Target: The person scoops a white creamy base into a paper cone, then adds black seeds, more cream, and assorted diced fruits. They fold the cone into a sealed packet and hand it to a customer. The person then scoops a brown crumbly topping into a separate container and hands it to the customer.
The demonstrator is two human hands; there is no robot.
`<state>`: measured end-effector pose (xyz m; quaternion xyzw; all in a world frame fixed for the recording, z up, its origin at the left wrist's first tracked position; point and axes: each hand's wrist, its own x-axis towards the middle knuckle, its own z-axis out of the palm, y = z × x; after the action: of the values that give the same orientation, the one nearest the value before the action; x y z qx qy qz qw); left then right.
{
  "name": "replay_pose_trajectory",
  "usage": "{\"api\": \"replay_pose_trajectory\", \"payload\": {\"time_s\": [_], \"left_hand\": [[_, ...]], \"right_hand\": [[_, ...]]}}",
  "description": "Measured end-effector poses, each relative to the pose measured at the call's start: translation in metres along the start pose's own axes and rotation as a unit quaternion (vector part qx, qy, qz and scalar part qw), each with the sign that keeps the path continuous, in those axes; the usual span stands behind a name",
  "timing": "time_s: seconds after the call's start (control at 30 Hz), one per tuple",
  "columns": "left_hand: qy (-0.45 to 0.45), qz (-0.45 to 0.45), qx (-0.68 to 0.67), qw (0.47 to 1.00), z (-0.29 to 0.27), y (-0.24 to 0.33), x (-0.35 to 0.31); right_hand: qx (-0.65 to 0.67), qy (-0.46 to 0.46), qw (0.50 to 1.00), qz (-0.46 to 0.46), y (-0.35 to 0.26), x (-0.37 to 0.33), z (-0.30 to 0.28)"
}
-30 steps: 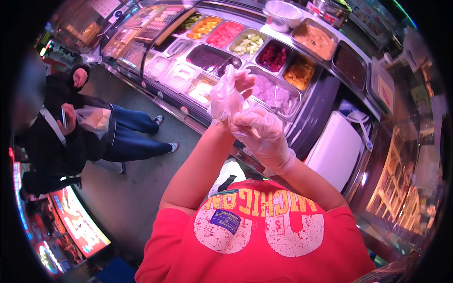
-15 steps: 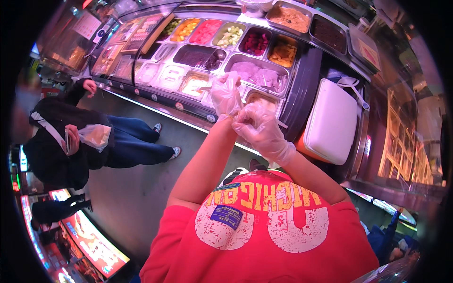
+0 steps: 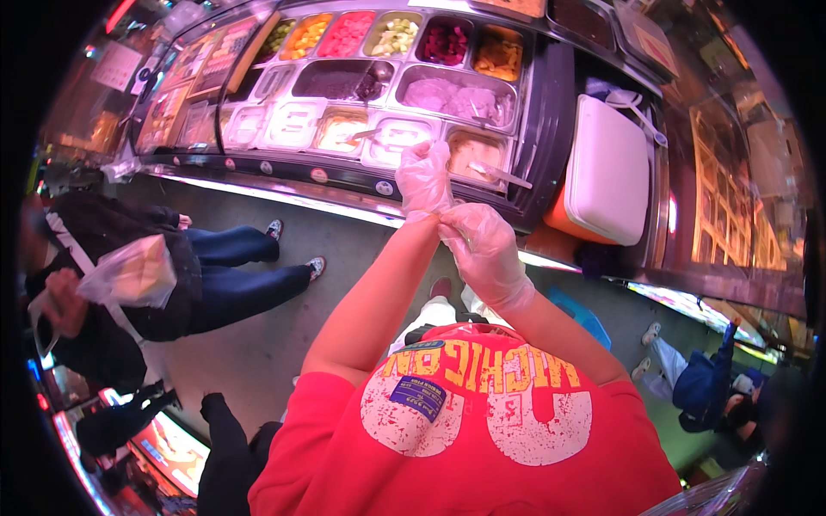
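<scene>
Both my hands wear clear plastic gloves and meet in front of the counter's near edge. My left hand (image 3: 423,179) points away from me, its fingers bunched together and nothing visible in them. Against the left wrist, my right hand (image 3: 489,258) pinches the cuff of the left glove (image 3: 428,213). Just beyond the hands lie a small metal pan (image 3: 476,155) with a white-handled utensil (image 3: 503,175) and a white pan lid (image 3: 397,143). Behind these stands a wide pan of lilac mash (image 3: 460,96).
Fruit pans (image 3: 353,36) line the back, with a dark-filled pan (image 3: 340,82) nearer. Right of them stands an orange cooler box with a white lid (image 3: 607,172), beside a white ladle (image 3: 641,116). A person holding a plastic bag (image 3: 133,271) stands left; another person (image 3: 701,387) is at right.
My body and view have shifted, so the counter sits higher and more to the left. Both hands remain together at the left wrist. The person at left has moved closer with the bag.
</scene>
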<state>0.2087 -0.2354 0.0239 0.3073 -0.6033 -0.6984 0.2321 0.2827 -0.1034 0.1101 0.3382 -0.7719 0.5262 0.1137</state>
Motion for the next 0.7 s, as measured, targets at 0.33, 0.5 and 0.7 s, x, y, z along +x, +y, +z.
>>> {"api": "replay_pose_trajectory", "payload": {"time_s": [0.33,0.5,0.7], "left_hand": [[-0.168,-0.017,0.043,0.985,0.005,0.013,-0.039],[-0.363,-0.084,0.173,0.912,0.008,0.033,-0.041],[-0.542,-0.182,0.016,0.821,0.024,0.038,-0.086]], "right_hand": [[0.071,-0.045,0.982,0.167,0.0,-0.011,-0.035],[0.543,-0.011,0.782,0.306,0.004,-0.026,-0.057],[0.719,0.118,0.589,0.348,0.047,-0.026,-0.107]]}}
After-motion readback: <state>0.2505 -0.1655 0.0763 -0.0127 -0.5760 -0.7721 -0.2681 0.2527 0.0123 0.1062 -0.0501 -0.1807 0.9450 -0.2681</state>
